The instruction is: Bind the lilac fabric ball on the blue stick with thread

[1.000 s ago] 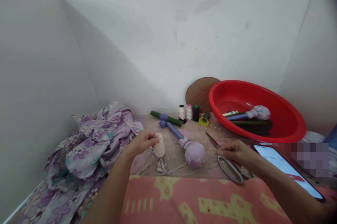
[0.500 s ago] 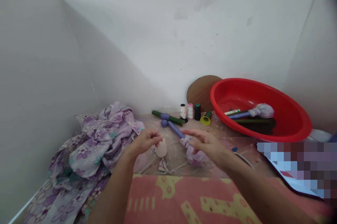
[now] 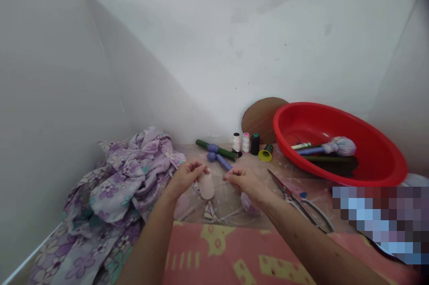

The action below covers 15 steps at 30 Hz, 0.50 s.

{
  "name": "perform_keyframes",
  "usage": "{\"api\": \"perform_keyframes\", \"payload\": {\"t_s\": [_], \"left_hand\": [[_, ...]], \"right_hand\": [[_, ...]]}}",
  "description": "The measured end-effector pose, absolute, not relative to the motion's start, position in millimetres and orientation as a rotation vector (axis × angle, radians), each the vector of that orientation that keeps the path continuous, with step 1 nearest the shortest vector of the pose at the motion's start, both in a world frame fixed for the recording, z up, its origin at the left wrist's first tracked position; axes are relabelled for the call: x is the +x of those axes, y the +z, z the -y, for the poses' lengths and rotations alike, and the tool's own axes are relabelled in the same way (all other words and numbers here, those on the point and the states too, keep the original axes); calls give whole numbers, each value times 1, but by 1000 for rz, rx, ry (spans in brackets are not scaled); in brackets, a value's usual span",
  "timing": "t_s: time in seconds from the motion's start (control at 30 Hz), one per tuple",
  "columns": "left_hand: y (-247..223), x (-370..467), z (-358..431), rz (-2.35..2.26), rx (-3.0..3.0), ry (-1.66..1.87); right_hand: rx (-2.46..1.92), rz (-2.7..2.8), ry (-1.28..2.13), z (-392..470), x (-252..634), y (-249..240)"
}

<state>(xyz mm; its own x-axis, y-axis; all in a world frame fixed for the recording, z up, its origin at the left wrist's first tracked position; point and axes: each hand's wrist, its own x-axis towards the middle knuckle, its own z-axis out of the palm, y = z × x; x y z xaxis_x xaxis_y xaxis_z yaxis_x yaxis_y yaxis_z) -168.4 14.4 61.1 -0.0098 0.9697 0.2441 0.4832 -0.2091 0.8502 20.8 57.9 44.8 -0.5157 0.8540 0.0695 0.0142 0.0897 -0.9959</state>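
My left hand is closed in a pinch over a pale pink, rounded piece; whether the fingers grip it cannot be made out. My right hand pinches thumb against fingers, and anything between them is too small to see. Under and behind the right hand lies a purple-wrapped stick, with a floral cloth bundle partly hidden by the wrist. Below the pink piece rests a small floral scrap. Scissors lie beside my right forearm.
Crumpled floral cloth is heaped at left. Along the wall stand thread spools, near a green stick with purple wrapping. A red basin holding sticks tilts at right, before a brown round board.
My right hand has drawn in toward the left hand and its spread fingers have closed to a pinch. The scissors now show beside the forearm. The view has shifted slightly.
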Motion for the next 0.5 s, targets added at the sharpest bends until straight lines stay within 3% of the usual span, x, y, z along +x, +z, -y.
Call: {"api": "perform_keyframes", "payload": {"t_s": [0.2,0.5], "left_hand": [[47,-181,-14,-1547,1715,1392],[3,-173,-24,-1612,1738,1288]], "right_hand": [[-895,1779,1332,-71,21,52],[-941,1854,1142,-81,12,69]]}}
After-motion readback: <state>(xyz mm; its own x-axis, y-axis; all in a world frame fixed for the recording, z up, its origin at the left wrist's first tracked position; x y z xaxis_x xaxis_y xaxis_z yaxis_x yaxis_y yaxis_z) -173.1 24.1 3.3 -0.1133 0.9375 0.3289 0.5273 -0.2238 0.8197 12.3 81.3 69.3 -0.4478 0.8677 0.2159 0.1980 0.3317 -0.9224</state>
